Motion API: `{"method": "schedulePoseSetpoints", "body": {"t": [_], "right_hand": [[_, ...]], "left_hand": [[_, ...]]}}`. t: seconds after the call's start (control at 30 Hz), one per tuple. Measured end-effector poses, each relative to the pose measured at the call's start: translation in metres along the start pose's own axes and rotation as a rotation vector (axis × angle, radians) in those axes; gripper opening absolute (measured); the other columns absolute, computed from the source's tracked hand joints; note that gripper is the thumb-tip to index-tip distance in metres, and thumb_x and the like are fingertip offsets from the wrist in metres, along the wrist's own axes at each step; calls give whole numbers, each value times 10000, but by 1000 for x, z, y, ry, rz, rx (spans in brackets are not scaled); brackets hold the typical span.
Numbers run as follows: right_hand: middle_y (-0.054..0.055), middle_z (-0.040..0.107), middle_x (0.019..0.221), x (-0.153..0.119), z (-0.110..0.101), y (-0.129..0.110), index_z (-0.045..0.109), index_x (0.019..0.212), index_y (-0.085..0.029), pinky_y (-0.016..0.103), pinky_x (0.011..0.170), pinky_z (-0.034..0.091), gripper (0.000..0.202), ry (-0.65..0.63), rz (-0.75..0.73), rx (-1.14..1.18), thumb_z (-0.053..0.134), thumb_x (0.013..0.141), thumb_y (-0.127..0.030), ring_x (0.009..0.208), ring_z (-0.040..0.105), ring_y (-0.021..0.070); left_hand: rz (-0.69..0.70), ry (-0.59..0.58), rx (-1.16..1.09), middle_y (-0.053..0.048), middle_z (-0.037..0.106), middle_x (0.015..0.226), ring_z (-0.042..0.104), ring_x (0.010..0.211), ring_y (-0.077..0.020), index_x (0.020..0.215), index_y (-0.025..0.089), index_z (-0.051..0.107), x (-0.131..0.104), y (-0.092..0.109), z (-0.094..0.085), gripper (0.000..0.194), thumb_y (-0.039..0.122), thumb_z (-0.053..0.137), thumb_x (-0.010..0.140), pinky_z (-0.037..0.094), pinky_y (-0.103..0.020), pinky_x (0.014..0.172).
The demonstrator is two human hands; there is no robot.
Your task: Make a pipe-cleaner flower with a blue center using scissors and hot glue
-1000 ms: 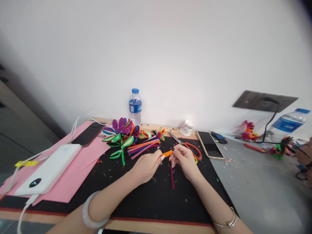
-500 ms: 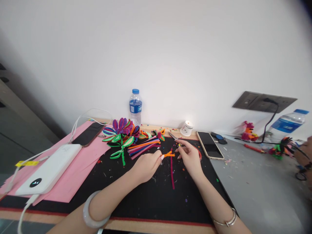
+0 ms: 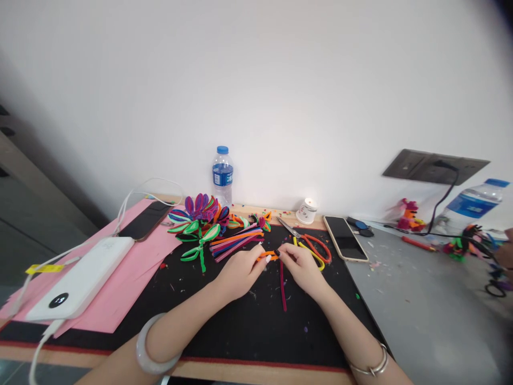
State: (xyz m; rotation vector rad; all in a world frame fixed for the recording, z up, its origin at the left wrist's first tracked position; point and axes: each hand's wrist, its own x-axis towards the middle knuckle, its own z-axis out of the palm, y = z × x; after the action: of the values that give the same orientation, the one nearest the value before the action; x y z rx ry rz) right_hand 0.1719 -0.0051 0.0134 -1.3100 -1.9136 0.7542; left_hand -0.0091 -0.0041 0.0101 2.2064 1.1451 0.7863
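Observation:
Between my two hands is an orange pipe cleaner (image 3: 271, 254), bent double. My left hand (image 3: 240, 271) pinches its left end, and my right hand (image 3: 302, 268) pinches the right end between thumb and fingers. A magenta pipe cleaner (image 3: 284, 289) lies on the black mat (image 3: 240, 334) just below my right fingers. Behind my left hand rests a bundle of pipe cleaners (image 3: 236, 241) in several colours. Scissors (image 3: 308, 243) with red and yellow handles lie beyond my right hand, blades pointing to the upper left.
Pipe-cleaner flowers (image 3: 199, 219) lie by a water bottle (image 3: 223, 176). A paper cup (image 3: 306, 210) and a phone (image 3: 345, 239) are at the back right. On pink paper (image 3: 120, 299) at left sit a white power bank (image 3: 82, 280) and a dark phone (image 3: 146, 220). Another person's hand shows at far right.
My right hand has moved left and down, off the scissors, and now pinches the free end of the orange pipe cleaner. The scissors show more fully. My left hand has stayed nearly in place.

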Motion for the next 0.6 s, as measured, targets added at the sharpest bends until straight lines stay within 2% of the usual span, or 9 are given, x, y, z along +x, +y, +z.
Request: {"method": "schedulePoseSetpoints", "body": {"t": [0.17,0.3,0.43,0.6], "right_hand": [[-59,355,502,-1,5,4,480,656,-169,199,455,250,231,-83,63,178,394,848,-264,462,311,77],[-68,325,510,-2,12,7,463,657,-168,195,428,221,235,-136,102,373,414,842,-305,439,266,64],[-81,284,499,-2,15,2,456,646,-167,187,412,208,256,-182,144,530,429,835,-339,417,237,54],[-50,442,512,-4,13,-7,493,689,-161,183,396,238,269,-279,144,410,376,860,-333,393,310,58]], "left_hand": [[-144,-13,-509,29,550,610,419,375,-64,902,168,497,1,-1,8,238,383,436,818,324,-189,397],[-244,3,-824,6,564,663,416,380,-51,983,134,524,5,-5,14,334,356,567,737,347,-192,389],[-278,23,-957,21,525,586,363,398,-34,917,106,588,6,-4,14,302,336,597,721,290,-179,412],[-289,54,-939,31,489,516,349,404,-46,749,115,587,5,-3,13,299,405,517,773,249,-189,427]]}}
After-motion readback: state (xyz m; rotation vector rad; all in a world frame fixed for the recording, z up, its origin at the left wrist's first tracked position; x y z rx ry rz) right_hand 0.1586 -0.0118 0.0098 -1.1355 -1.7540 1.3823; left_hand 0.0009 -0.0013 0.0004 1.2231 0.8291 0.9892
